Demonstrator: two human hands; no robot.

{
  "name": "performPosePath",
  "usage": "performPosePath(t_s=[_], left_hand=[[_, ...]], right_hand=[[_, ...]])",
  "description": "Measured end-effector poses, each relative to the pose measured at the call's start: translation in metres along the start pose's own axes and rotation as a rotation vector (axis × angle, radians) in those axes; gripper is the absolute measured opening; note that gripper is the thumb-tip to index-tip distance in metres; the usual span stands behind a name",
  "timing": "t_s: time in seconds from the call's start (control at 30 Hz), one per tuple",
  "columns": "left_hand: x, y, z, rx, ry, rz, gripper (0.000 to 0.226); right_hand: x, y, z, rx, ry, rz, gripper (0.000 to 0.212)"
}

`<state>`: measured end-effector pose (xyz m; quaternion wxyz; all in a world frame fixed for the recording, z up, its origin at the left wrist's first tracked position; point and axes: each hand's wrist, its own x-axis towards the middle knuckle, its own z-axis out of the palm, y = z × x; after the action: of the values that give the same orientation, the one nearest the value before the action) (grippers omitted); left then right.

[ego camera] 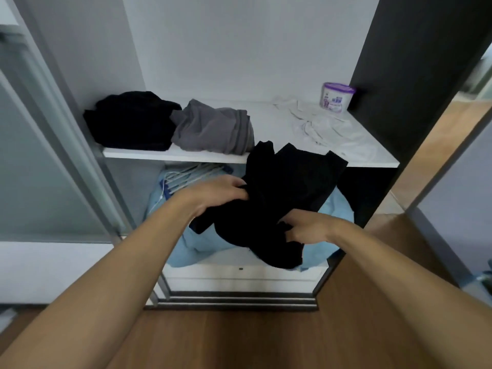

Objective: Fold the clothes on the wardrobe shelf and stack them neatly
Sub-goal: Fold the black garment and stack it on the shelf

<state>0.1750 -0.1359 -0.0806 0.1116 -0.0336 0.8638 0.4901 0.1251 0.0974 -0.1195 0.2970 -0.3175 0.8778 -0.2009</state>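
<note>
Two bare forearms are reaching forward over the wooden floor toward an open wardrobe. The right hand is sitting nearer and lower, its fingers curled and pinching a fold at the lower part of a black garment. The left hand is reaching a little further in, its fingers clenching the left edge of the same garment. The black garment is hanging in the air between the two hands, in front of and just below the white shelf; its upper end is rising in front of the shelf's front edge, and its lower end is drooping in loose folds under the right hand.

Behind and below it, a light blue cloth is lying crumpled in the lower compartment, with a bunch of hangers lying at its back left.

On the shelf, a black folded pile is sitting at the left, with a grey garment touching its right side. A white garment is lying spread and rumpled on the right half of the shelf. At the far right corner, a white tub with a purple lid is standing upright beside the dark side panel.
</note>
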Motion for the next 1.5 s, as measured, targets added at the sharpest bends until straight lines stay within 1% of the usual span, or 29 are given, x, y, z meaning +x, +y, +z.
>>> performPosePath(t_s=[0.07, 0.1, 0.13, 0.17, 0.23, 0.3, 0.37, 0.43, 0.47, 0.53, 0.57, 0.73, 0.8, 0.9, 1.0, 1.03, 1.1, 1.13, 1.17, 1.2, 1.23, 1.3, 1.33, 1.37, 1.4, 1.47, 1.5], left_hand=[[-0.004, -0.011, 0.002, 0.029, 0.044, -0.002, 0.013], [-0.007, -0.019, 0.002, 0.041, 0.062, -0.020, 0.010], [-0.010, -0.027, 0.003, 0.061, 0.079, -0.039, 0.004], [-0.012, -0.035, 0.004, 0.096, 0.101, -0.053, 0.003], [-0.017, -0.052, 0.008, 0.173, 0.137, -0.059, 0.011], [-0.022, -0.066, 0.012, 0.229, 0.163, -0.059, 0.016], [-0.025, -0.076, 0.015, 0.233, 0.207, -0.067, 0.020], [-0.026, -0.084, 0.016, 0.204, 0.271, -0.066, 0.025], [-0.026, -0.088, 0.016, 0.188, 0.307, -0.072, 0.024], [-0.027, -0.094, 0.016, 0.174, 0.367, -0.073, 0.021], [-0.027, -0.095, 0.016, 0.169, 0.378, -0.069, 0.021], [-0.030, -0.088, 0.030, 0.028, 0.374, -0.022, 0.022], [-0.031, -0.081, 0.036, -0.043, 0.337, -0.027, 0.027], [-0.033, -0.073, 0.042, -0.172, 0.266, -0.079, 0.024], [-0.035, -0.066, 0.048, -0.371, 0.211, -0.144, 0.019], [-0.034, -0.063, 0.052, -0.402, 0.210, -0.161, 0.017], [-0.030, -0.055, 0.060, -0.418, 0.229, -0.183, 0.017], [-0.028, -0.049, 0.067, -0.417, 0.248, -0.196, 0.018], [-0.025, -0.045, 0.073, -0.424, 0.272, -0.217, 0.019], [-0.022, -0.040, 0.080, -0.469, 0.283, -0.248, 0.019], [-0.020, -0.035, 0.085, -0.556, 0.269, -0.281, 0.020], [-0.019, -0.025, 0.091, -0.740, 0.180, -0.317, 0.023], [-0.020, -0.022, 0.091, -0.800, 0.119, -0.311, 0.025], [-0.020, -0.020, 0.090, -0.834, 0.065, -0.297, 0.027], [-0.020, -0.017, 0.089, -0.840, 0.018, -0.278, 0.029], [-0.021, -0.010, 0.089, -0.768, -0.015, -0.250, 0.031], [-0.020, -0.009, 0.089, -0.699, -0.002, -0.230, 0.029]], right_hand=[[0.002, 0.001, 0.018, 0.032, -0.011, 0.007, 0.042], [0.003, 0.004, 0.031, 0.049, -0.039, 0.013, 0.045], [0.004, 0.008, 0.045, 0.059, -0.064, 0.026, 0.042], [0.005, 0.012, 0.058, 0.066, -0.075, 0.040, 0.037], [0.007, 0.021, 0.079, 0.106, -0.031, 0.044, 0.037], [0.008, 0.028, 0.086, 0.187, 0.094, 0.047, 0.039], [0.006, 0.034, 0.082, 0.363, 0.299, 0.081, 0.033], [0.001, 0.043, 0.071, 0.724, 0.521, 0.116, 0.023], [-0.003, 0.047, 0.064, 0.899, 0.597, 0.130, 0.019], [-0.010, 0.059, 0.051, 1.093, 0.657, 0.149, 0.012], [-0.012, 0.064, 0.046, 1.120, 0.656, 0.152, 0.011], [-0.014, 0.081, 0.052, 1.072, 0.625, 0.217, 0.014], [-0.016, 0.086, 0.058, 1.063, 0.623, 0.270, 0.022], [-0.018, 0.093, 0.066, 1.023, 0.652, 0.320, 0.033], [-0.019, 0.096, 0.069, 0.868, 0.621, 0.275, 0.018], [-0.020, 0.094, 0.070, 0.791, 0.610, 0.264, 0.023], [-0.021, 0.086, 0.071, 0.640, 0.637, 0.243, 0.041], [-0.024, 0.077, 0.072, 0.608, 0.650, 0.205, 0.042], [-0.027, 0.067, 0.075, 0.598, 0.633, 0.138, 0.037], [-0.030, 0.056, 0.079, 0.596, 0.575, 0.061, 0.033], [-0.034, 0.045, 0.083, 0.602, 0.495, -0.009, 0.034], [-0.041, 0.026, 0.092, 0.623, 0.373, -0.091, 0.053], [-0.041, 0.020, 0.095, 0.621, 0.374, -0.107, 0.061], [-0.039, 0.016, 0.097, 0.615, 0.412, -0.118, 0.062], [-0.036, 0.013, 0.098, 0.599, 0.472, -0.126, 0.059], [-0.031, 0.010, 0.093, 0.594, 0.586, -0.145, 0.045], [-0.029, 0.008, 0.087, 0.602, 0.614, -0.150, 0.036]])
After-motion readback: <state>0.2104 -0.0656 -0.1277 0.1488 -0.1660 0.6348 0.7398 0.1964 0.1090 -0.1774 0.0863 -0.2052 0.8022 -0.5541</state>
